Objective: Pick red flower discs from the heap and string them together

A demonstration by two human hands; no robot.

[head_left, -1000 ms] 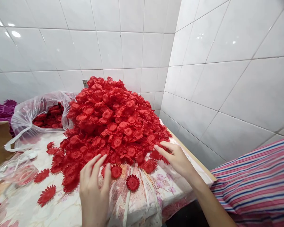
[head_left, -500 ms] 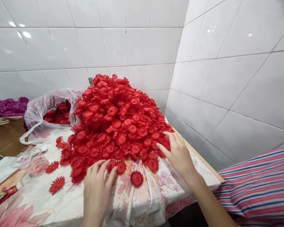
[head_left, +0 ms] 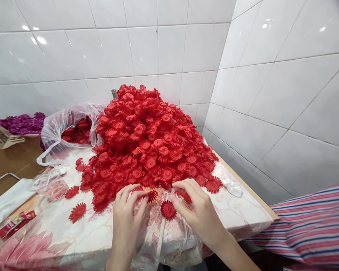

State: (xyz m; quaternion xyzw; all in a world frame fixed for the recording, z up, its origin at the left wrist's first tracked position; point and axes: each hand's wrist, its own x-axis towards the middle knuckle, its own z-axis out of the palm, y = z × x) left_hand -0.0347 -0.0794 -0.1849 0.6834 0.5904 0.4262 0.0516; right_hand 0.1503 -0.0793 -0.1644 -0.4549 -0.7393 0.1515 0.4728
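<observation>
Both your hands at the foot of a red flower heap.
Left hand (head_left: pixel 128 212) half curled; a tilted flower (head_left: pixel 152 196) sits at thumb and forefinger tips, pinch or mere touch, can't tell. Right hand (head_left: pixel 197 207) arched, thumb and forefinger parted; red petals show in the gap, hold unclear. Between them, a single flower (head_left: pixel 168 209) lies on the counter (head_left: pixel 243 212), by a pale strip (head_left: pixel 160 241). Risk, in my judgement: a nudge at the base of the steep, loose heap (head_left: pixel 147 150) could send pieces sliding over that single flower; interlocked petals might drag neighbours along, and a hard pinch could crease thin tips. Flowers: shallow, round, pointed-petalled, matt, fabric-like. Cover: pale, floral, rumpled at the front.
</observation>
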